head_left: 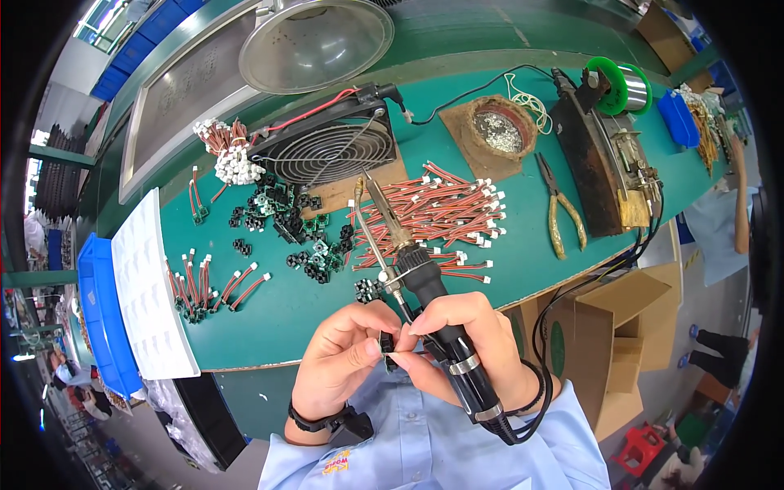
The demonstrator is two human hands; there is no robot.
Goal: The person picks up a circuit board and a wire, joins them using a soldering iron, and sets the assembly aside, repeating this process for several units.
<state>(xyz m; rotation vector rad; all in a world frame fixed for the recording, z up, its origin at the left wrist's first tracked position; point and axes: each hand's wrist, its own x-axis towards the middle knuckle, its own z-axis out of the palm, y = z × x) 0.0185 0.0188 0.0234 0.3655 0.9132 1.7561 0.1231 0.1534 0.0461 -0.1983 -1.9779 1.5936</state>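
My left hand is closed, pinching a small black component between thumb and fingertips near the table's front edge. In my right hand is a soldering iron with a thin metal feed tube clamped alongside. Its tip points up and away, over the table. The right thumb and fingertips also meet close beside the black component; whether they grip a part of it is hard to see. Beyond the iron lies a heap of red-and-black wire leads with white plugs. Small green circuit boards with black parts are piled left of it.
A fan stands at the back, beside a bundle of white-plugged leads. Farther right are a round pot of solder scraps, pliers and a solder spool. Finished-looking wired boards lie left, by a white tray.
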